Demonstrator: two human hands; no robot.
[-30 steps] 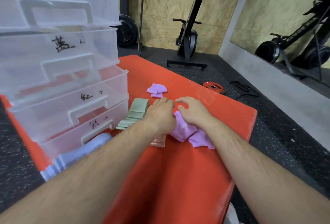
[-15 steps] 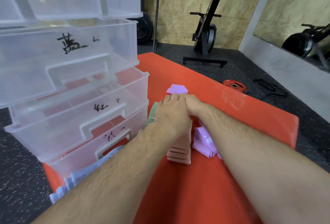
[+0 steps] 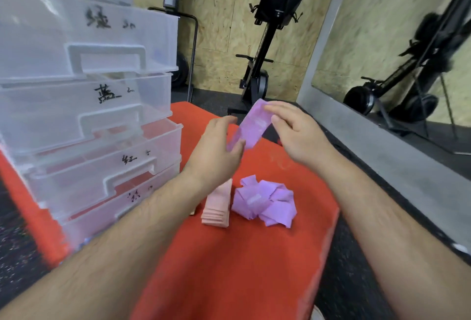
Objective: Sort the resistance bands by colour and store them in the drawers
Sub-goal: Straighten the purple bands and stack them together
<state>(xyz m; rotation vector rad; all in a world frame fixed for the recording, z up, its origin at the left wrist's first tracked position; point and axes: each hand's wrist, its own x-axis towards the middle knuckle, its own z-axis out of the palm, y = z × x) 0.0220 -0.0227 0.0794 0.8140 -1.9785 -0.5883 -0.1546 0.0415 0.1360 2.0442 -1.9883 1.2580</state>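
Note:
A purple resistance band (image 3: 252, 126) hangs in the air above the red mat (image 3: 229, 268). My right hand (image 3: 295, 133) pinches its upper end and my left hand (image 3: 216, 151) pinches its lower end. Below them on the mat lies a loose heap of purple bands (image 3: 265, 201). Beside the heap, to its left, is a neat stack of pink bands (image 3: 219, 205). A stack of clear plastic drawers (image 3: 84, 121) with handwritten labels stands at the left; the two lower drawers are pulled out a little.
Black exercise machines (image 3: 262, 39) stand against the plywood wall behind the mat. A grey ledge (image 3: 382, 149) and a mirror run along the right. Dark speckled floor surrounds the mat.
Both hands have risen from the mat, lifting one purple band up between them. The view has tilted upward, showing the top drawer.

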